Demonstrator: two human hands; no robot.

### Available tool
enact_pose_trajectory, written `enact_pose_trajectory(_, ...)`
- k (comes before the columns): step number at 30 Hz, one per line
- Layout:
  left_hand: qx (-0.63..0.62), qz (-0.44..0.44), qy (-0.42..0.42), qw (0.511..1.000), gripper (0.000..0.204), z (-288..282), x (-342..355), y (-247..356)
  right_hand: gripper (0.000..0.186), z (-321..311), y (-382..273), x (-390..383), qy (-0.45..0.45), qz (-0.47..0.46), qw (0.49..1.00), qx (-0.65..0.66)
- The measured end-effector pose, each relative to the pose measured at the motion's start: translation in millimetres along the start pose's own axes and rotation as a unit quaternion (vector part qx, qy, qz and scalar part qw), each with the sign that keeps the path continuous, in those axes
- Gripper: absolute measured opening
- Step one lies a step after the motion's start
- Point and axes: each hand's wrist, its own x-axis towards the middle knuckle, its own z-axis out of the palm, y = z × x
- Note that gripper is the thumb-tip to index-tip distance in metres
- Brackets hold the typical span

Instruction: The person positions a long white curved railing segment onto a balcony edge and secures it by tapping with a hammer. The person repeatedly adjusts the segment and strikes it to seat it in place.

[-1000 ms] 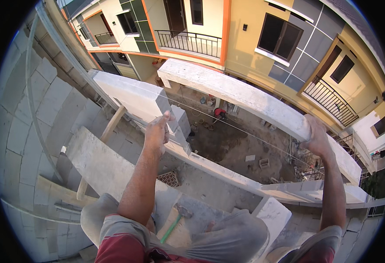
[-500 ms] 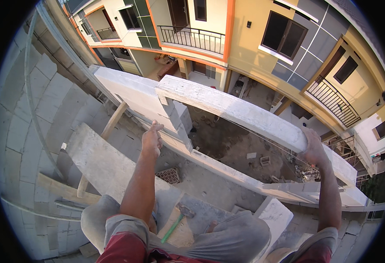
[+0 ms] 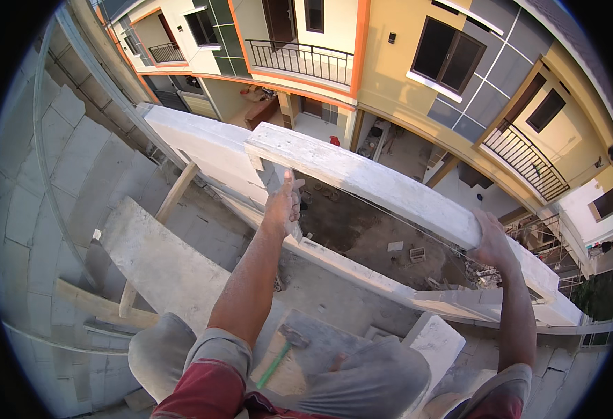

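A long pale concrete lintel [image 3: 362,172] lies across the top of an opening in a light block wall [image 3: 198,142]. My right hand [image 3: 493,244] is wrapped over the lintel near its right part, gripping it. My left hand [image 3: 283,208] is raised in front of the wall's edge, just below the lintel's left end. Nothing is in it; its index finger stretches upward and the other fingers are loosely bent. A hammer with a green handle [image 3: 275,363] lies on the dusty board between my legs.
A pale plank [image 3: 159,255] and a wooden prop [image 3: 177,190] stand at the left. A white block [image 3: 438,346] sits by my right knee. Beyond the wall is a drop to rubble-strewn ground [image 3: 362,234], facing houses with balconies [image 3: 303,61]. A metal pole [image 3: 93,52] rises at far left.
My left hand has moved up and to the right, toward the lintel's underside. My right hand keeps its grip on the lintel. The view has shifted slightly.
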Motion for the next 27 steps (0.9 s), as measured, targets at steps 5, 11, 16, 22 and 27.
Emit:
enact_pose_trajectory(5,0.042,-0.026,0.075,0.996,0.077,-5,22,5,0.088,-2,-2,0,-0.008,0.002,1.000,0.002)
enact_pose_trajectory(11,0.166,0.166,0.264,0.935,0.082,-49,48,17,0.088,-1,-1,-1,0.001,-0.004,1.000,-0.014)
enact_pose_trajectory(16,0.309,0.172,0.294,0.888,0.096,-61,59,53,0.090,-2,-4,-2,-0.001,-0.015,1.000,-0.014)
enact_pose_trajectory(22,0.221,0.128,0.272,0.928,0.093,-48,61,56,0.090,-1,-4,5,-0.022,0.002,0.999,-0.037)
enact_pose_trajectory(27,0.221,0.113,0.263,0.932,0.084,-69,85,55,0.081,4,0,4,-0.013,0.001,0.999,-0.036)
